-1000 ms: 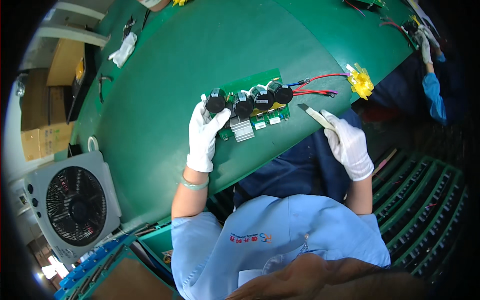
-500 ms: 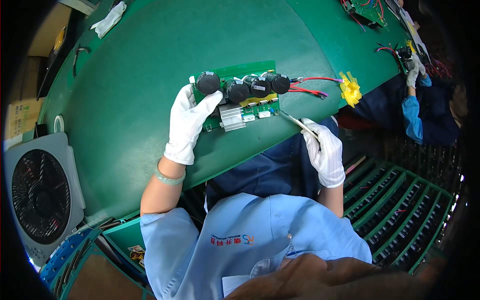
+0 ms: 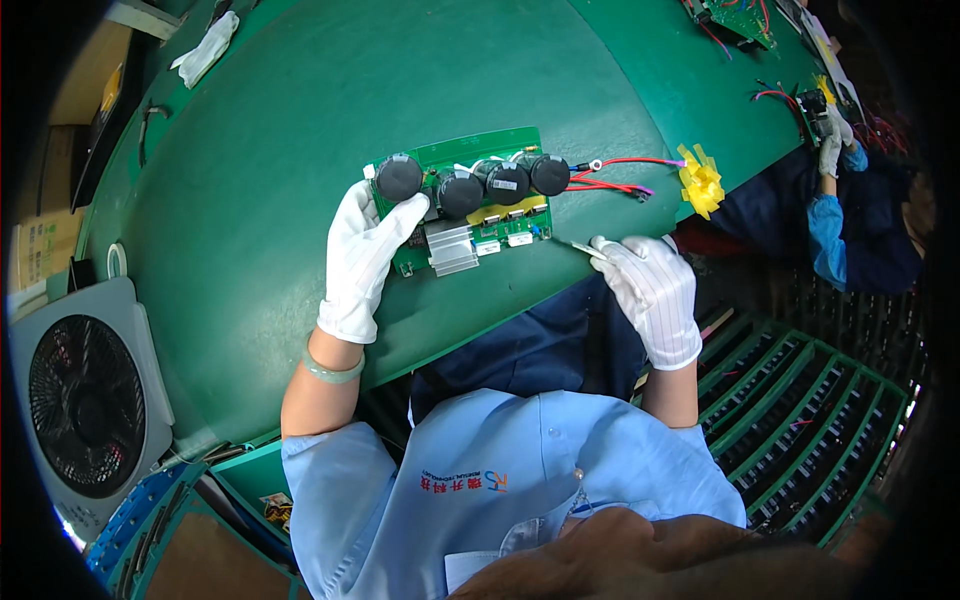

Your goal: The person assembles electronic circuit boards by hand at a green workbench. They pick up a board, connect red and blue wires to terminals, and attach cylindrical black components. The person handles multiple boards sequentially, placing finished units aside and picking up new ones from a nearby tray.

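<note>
My left hand (image 3: 362,262), in a white glove, grips the left end of a green circuit board (image 3: 475,150), its thumb on the front by a capacitor. Several black round capacitors (image 3: 507,183) stand on the board, with a silver finned heat sink (image 3: 452,250) below them. Red wires (image 3: 625,160) run from its right end towards a yellow tape bundle (image 3: 702,182). My right hand (image 3: 652,298), gloved too, is closed round a slim pale tool (image 3: 588,249). The tool's thin dark tip points at the board's lower right corner; whether it touches, I cannot tell.
A green mat (image 3: 250,200) covers the table. At the left stands a grey box fan (image 3: 90,400); a white glove (image 3: 207,48) lies far left. Another person's gloved hands (image 3: 832,140) work on a board at the far right. A green slatted rack (image 3: 790,420) stands at the lower right.
The board and my left hand have shifted slightly left and nearer. My right hand has turned palm-down over the tool, hiding more of its handle.
</note>
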Tool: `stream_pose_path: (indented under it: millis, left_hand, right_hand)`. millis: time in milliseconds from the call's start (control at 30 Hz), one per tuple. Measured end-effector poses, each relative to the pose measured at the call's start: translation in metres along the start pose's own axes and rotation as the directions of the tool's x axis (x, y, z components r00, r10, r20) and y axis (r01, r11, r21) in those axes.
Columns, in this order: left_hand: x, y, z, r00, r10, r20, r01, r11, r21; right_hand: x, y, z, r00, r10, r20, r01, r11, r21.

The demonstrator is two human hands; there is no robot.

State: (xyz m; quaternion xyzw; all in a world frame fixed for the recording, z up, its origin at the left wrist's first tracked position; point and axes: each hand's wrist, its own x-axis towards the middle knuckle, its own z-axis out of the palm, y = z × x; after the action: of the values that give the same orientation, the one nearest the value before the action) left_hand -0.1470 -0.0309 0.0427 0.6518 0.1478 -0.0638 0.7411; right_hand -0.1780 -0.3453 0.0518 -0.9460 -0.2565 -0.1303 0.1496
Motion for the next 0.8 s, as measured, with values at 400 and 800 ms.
stream_pose_path:
  millis: [400,800]
  left_hand:
    - [0.006,-0.005,-0.005,0.999,0.025,0.029,-0.024,1.0,-0.015]
    - [0.005,-0.008,-0.007,0.998,0.02,0.055,-0.018,0.999,-0.037]
  right_hand:
    - [0.025,0.02,0.023,0.983,-0.16,-0.09,0.167,0.983,0.075]
    - [0.025,0.02,0.026,0.972,-0.197,-0.131,0.208,0.975,0.08]
